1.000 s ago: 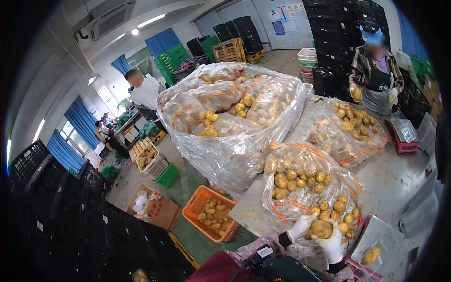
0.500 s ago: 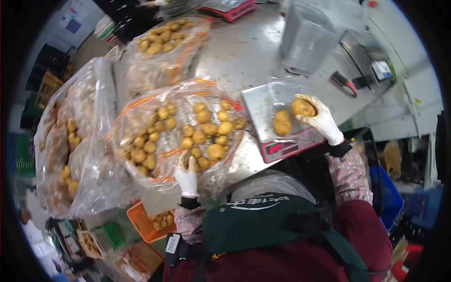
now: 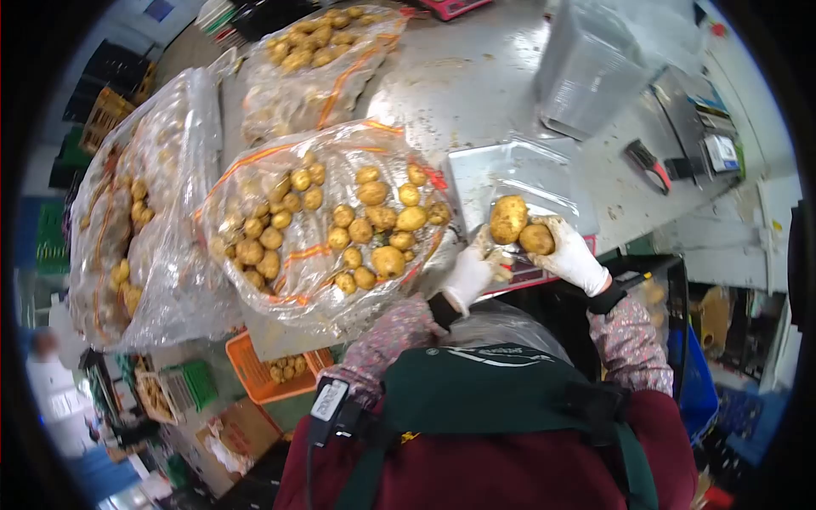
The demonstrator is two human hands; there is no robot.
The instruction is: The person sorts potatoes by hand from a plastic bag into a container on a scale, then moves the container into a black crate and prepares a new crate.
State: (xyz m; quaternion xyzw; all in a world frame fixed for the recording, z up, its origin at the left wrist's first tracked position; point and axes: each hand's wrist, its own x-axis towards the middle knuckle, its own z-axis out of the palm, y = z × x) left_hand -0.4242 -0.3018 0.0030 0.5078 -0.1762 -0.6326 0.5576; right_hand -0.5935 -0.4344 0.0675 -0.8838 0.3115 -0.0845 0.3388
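Note:
My right hand point(image 3: 575, 259), in a white glove, has its fingers wrapped round a potato point(image 3: 537, 239) above the front of a weighing scale point(image 3: 473, 174). Just left of that potato is a bigger, longer potato point(image 3: 508, 219). My left hand point(image 3: 474, 270), also gloved, is at the scale's front left corner. Its fingers are curled close under the bigger potato; whether they grip it or a plastic edge is hidden. A clear plastic tray point(image 3: 557, 189) lies on the scale plate behind the potatoes. The scale's display is mostly covered by my hands.
An open plastic bag of potatoes point(image 3: 327, 153) lies left of the scale, with more filled bags point(image 3: 191, 170) beyond. Stacked clear trays point(image 3: 586, 76) stand behind. A red-and-black tool point(image 3: 648, 166) lies at right. An orange crate point(image 3: 255, 374) with potatoes is below the table.
My left hand has moved right from the potato bag to the scale. My right hand has come down and left with its potato, bringing it against the bigger one. The view has shifted slightly.

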